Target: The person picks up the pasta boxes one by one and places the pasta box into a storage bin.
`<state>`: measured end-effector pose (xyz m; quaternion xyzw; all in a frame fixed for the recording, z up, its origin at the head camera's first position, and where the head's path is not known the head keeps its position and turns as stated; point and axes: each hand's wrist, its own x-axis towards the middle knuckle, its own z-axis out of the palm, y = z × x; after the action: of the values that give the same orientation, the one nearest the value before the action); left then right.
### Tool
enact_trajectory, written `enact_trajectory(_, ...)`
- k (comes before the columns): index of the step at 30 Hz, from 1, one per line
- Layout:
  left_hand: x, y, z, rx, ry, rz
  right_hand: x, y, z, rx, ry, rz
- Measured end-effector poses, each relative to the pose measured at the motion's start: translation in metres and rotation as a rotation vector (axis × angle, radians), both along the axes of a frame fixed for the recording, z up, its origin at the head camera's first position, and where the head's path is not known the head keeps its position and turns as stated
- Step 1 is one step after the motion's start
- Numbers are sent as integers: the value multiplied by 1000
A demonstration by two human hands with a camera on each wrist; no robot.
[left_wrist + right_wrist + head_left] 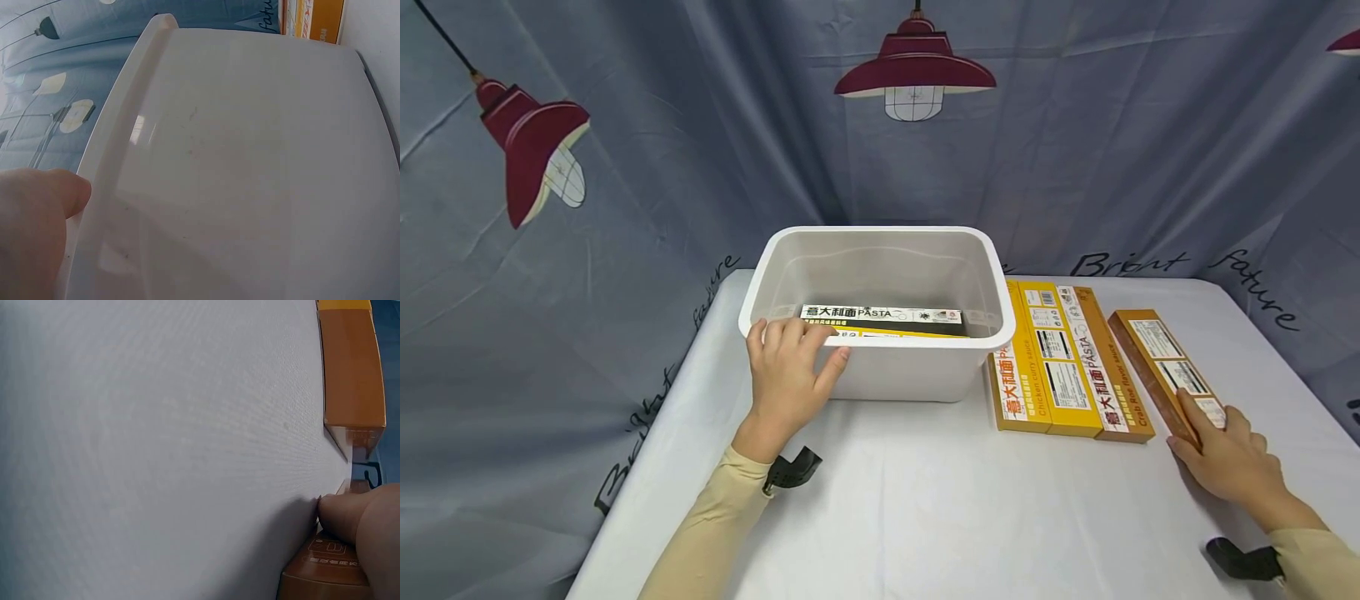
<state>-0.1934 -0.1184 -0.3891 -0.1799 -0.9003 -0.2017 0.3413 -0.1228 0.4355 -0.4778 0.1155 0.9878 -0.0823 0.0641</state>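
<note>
A white plastic bin stands at the middle of the table, with a black-and-yellow pasta box lying inside it. My left hand grips the bin's near rim at the left corner, and the left wrist view shows its thumb at the rim's edge. Off to the right, my right hand holds the near end of a brown pasta box. That thumb presses along the box's left side in the right wrist view.
Several yellow and brown pasta boxes lie side by side just right of the bin. The white-covered table runs back to a grey-blue curtain printed with red lamps. Dark wrist cameras sit on both wrists.
</note>
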Motion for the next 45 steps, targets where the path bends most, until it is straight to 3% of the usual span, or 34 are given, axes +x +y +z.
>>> enact_trajectory(16,1,0,0,3,6,-3,1,5,-2,-6,71,10)
enact_trajectory(26,1,0,1,2,12,0,-2,11,20,16,85,35)
enact_trajectory(35,0,1,-1,4,9,-4,-12,24,57,45,152,149)
enact_trajectory(45,1,0,0,4,11,-3,-42,15,130,114,170,269)
